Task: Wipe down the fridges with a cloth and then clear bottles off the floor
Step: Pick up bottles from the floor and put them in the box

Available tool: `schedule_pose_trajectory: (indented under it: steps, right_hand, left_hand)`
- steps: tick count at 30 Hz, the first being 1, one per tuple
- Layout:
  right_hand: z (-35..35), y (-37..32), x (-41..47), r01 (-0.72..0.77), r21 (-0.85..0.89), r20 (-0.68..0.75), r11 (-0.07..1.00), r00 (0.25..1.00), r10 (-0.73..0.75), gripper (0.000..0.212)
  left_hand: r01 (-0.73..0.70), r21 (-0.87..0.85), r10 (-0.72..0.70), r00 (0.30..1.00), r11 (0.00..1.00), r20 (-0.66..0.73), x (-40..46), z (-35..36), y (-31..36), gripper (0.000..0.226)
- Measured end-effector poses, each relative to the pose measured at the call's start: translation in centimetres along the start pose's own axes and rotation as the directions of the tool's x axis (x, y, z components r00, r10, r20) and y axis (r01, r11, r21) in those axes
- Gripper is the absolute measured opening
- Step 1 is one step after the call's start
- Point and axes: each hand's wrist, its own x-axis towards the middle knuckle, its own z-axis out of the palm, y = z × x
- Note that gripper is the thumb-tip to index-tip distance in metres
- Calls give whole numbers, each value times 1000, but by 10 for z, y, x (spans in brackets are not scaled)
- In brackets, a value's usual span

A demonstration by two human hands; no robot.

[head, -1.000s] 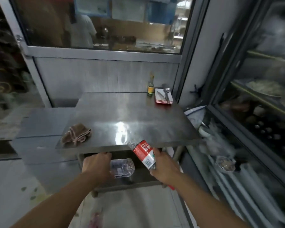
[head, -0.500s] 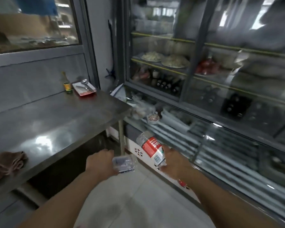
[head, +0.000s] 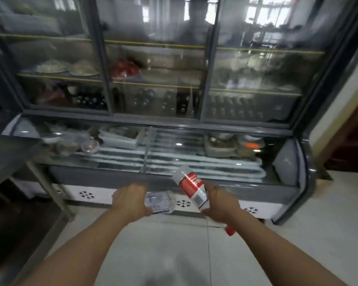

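Observation:
My left hand (head: 130,200) grips a clear plastic bottle (head: 160,202) that lies sideways, pointing right. My right hand (head: 220,201) grips a second clear bottle with a red and white label (head: 191,187), bottom tilted up and to the left; its red cap (head: 230,231) pokes out below the hand. Both hands are held at waist height in front of a large glass-door fridge (head: 153,118) with food and drink bottles on its shelves. Its lower chest section (head: 174,178) has a sloped glass top.
A steel table's corner and leg (head: 48,188) stand at the left, close to the fridge. Pale floor tiles (head: 174,254) spread below my arms. A dark doorway (head: 351,145) opens at the right past the fridge's end. A person's reflection shows in the upper glass.
My view has swung right, from the steel table with the cloth to facing the fridge squarely. Both hands kept hold of their bottles and stayed at the same height.

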Motion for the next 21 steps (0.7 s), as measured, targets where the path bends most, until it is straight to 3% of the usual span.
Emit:
schedule_pose_trajectory:
  steps: [5,9,21]
  right_hand:
    - [-16,125,-90,-164,37,-18,986,986,165,77]
    - [-34,213,-164,-312,24,-34,950,949,313,80]
    - [-84,407,-287,-591,184,-131,785,777,616,78]
  left_hand:
    - [-181,-33,181,983,983,-16,-31,4,144,51]
    - [-307,-33,305,951,951,-44,-58,-1,247,46]
    - [-626,27,627,778,779,-33,-73,-25,492,31]
